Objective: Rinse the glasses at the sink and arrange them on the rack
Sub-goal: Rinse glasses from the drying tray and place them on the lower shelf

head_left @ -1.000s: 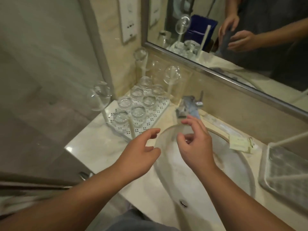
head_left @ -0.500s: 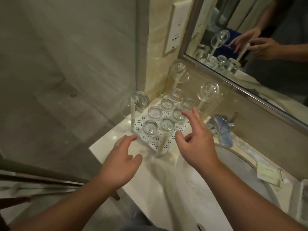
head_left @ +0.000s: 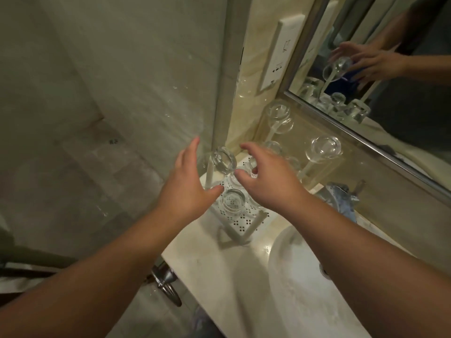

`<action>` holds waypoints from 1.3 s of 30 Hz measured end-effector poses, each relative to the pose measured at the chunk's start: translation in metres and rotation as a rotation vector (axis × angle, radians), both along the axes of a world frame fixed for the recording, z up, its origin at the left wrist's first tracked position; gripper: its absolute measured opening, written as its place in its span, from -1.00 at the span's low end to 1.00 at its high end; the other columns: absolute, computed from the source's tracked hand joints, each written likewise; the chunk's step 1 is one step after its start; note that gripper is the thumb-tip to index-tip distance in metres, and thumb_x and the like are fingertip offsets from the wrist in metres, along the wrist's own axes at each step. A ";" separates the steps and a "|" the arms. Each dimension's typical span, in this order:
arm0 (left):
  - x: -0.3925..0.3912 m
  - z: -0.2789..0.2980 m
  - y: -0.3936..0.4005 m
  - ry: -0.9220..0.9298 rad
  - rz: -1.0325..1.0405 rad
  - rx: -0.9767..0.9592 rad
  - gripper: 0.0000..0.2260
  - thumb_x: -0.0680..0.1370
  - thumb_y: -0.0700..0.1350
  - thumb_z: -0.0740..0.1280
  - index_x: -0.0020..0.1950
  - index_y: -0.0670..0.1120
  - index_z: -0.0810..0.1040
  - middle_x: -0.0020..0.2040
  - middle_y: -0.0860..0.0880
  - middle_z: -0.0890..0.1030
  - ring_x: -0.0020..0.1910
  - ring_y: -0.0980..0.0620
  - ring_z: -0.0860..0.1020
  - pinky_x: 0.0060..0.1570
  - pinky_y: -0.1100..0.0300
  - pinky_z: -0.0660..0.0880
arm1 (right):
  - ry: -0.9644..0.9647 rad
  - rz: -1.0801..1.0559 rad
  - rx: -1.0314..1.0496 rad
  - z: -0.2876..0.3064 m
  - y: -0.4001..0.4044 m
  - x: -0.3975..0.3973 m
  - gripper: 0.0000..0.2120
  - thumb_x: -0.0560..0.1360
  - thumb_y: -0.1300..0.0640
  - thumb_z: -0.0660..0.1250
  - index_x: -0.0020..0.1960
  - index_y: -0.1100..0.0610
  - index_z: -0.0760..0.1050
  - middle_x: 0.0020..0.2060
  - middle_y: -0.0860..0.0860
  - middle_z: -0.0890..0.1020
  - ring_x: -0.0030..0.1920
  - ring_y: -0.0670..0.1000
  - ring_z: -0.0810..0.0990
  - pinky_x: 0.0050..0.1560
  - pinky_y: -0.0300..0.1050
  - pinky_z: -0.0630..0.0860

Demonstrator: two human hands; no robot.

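Glasses (head_left: 231, 200) on rack (head_left: 240, 222), hands open (above)

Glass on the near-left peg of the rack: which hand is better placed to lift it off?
Probably the left hand. Its open fingers and thumb already flank the upturned glass on its peg. The right hand hovers further right, over the glasses on the tray.

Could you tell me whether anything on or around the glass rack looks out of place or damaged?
Nothing stands out. The glasses sit upside down on the white rack, three on its tall pegs, none visibly tipped or broken. Both the left hand and right hand hover open above it, holding nothing.
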State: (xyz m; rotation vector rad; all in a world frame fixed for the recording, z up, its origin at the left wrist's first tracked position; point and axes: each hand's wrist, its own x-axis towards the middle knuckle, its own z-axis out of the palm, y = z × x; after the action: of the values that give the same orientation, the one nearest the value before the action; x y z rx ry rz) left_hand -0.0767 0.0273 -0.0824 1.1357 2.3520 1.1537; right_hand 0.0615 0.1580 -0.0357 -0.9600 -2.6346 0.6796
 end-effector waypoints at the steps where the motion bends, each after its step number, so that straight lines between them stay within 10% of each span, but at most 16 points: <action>1: -0.002 -0.003 0.005 -0.005 -0.014 -0.013 0.03 0.33 0.11 0.58 0.57 0.22 -0.06 0.56 0.03 0.20 0.47 0.03 0.29 0.23 0.16 0.28 | -0.009 0.014 -0.003 -0.001 0.000 -0.007 -0.46 0.51 -0.12 0.32 0.45 -0.13 0.28 0.34 -0.07 0.48 0.16 -0.02 0.54 0.02 -0.12 0.41; 25: 0.003 -0.002 0.027 -0.013 -0.022 0.039 -0.26 0.42 -0.04 0.55 0.53 0.05 0.30 0.42 -0.06 0.43 0.36 0.00 0.43 0.17 0.24 0.30 | 0.044 0.077 -0.141 0.002 -0.002 -0.028 -0.37 0.55 -0.08 0.34 0.55 -0.03 0.19 0.34 0.11 0.47 0.33 0.06 0.43 0.17 -0.20 0.29; 32: 0.020 0.033 0.027 -0.010 -0.066 0.154 -0.23 0.36 0.07 0.58 0.49 0.21 0.31 0.23 0.14 0.40 0.02 0.35 0.42 -0.02 0.48 0.29 | 0.172 0.043 -0.112 0.041 -0.005 0.005 -0.45 0.54 -0.08 0.33 0.50 -0.17 0.28 0.19 0.01 0.49 0.17 -0.07 0.46 0.09 -0.30 0.33; 39: 0.046 0.060 0.023 -0.094 -0.189 0.247 -0.18 0.31 0.16 0.58 0.43 0.44 0.20 0.32 0.23 0.35 0.31 0.22 0.43 0.22 0.19 0.44 | 0.249 -0.009 -0.055 0.064 -0.014 0.045 -0.51 0.56 -0.09 0.29 0.47 -0.19 0.29 0.17 -0.03 0.49 0.11 -0.11 0.46 0.02 -0.40 0.30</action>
State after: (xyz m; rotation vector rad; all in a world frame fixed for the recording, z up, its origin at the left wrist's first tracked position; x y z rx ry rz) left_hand -0.0305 0.0503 -0.0224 1.3204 2.0241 1.4216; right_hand 0.1063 0.1445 0.0285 -0.8411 -2.4043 0.8166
